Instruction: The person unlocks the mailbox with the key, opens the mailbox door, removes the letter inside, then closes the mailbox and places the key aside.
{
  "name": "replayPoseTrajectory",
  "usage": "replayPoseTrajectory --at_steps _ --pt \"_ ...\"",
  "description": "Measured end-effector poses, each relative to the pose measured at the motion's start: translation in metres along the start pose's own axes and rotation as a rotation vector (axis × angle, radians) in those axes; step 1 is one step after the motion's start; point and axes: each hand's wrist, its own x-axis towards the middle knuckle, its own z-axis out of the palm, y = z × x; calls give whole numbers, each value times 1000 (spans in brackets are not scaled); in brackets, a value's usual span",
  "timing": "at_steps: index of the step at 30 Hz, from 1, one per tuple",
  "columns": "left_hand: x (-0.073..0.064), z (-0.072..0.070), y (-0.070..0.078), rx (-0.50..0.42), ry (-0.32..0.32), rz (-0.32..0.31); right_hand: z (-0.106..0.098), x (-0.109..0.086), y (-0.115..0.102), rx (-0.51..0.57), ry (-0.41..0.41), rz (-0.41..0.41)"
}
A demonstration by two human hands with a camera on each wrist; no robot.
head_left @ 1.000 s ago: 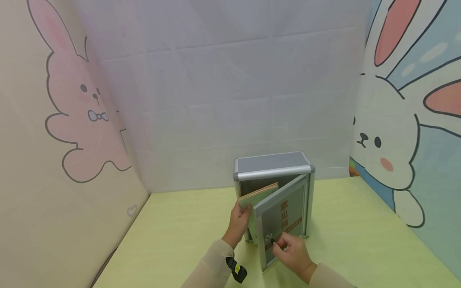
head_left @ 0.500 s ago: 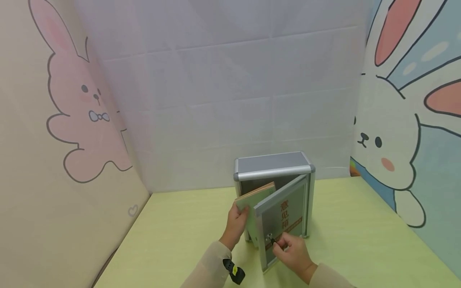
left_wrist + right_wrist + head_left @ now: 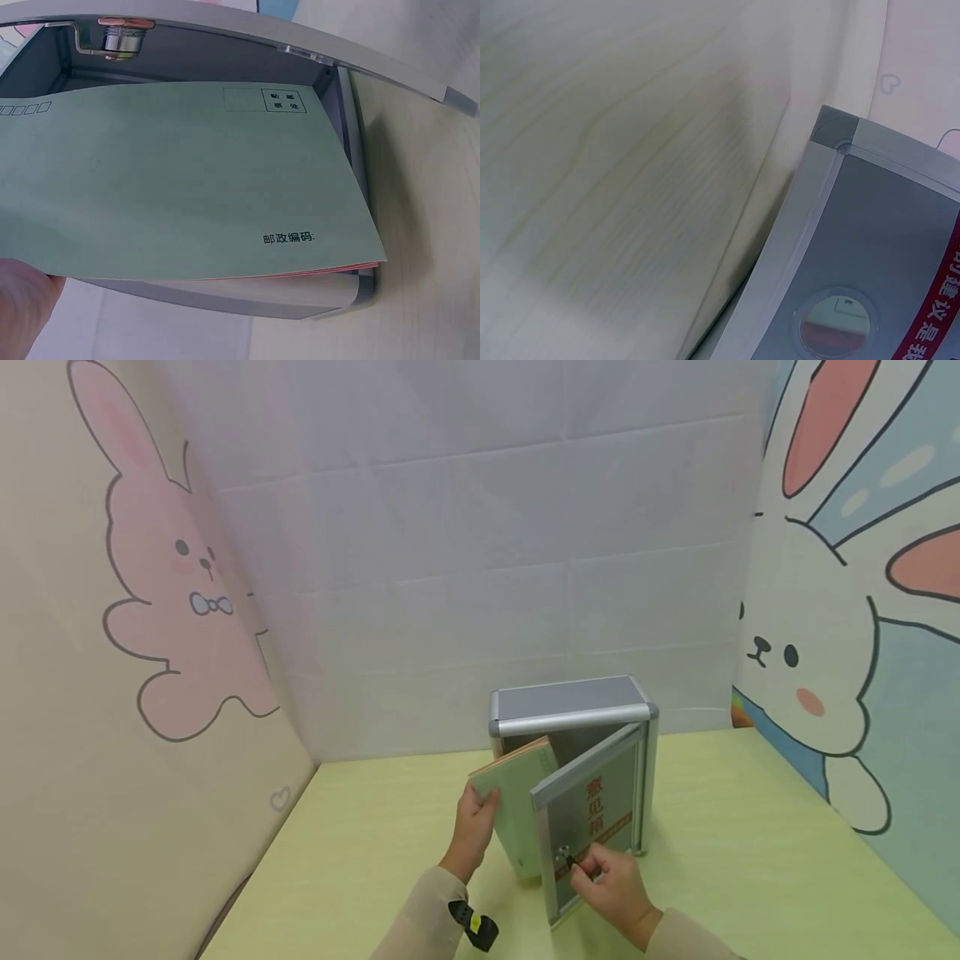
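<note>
A grey metal suggestion box with silver edges stands on the table, its front door swung partly outward. My left hand grips a small stack of pale green envelopes by the left edge, thumb in front. In the left wrist view the envelopes overlap the box opening, with printed characters and a stamp square showing; reddish edges peek out beneath the top one. At the door's lock, my right hand pinches a black-headed key. The lock's inner cam shows on the door's back.
The pale yellow-green table runs back to a white cloth wall. Rabbit pictures decorate both side walls. In the right wrist view, a round window and a red strip show on the door face. A black strap circles the left wrist.
My left hand has moved left, drawing the envelopes away from behind the door, so more of their face shows. The right hand stays at the key, and the door has hardly moved.
</note>
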Motion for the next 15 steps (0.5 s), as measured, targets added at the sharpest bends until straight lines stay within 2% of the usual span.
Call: replayPoseTrajectory --at_steps 15 --pt "-2 -10 -2 -8 -3 -15 1 0 1 -4 2 2"
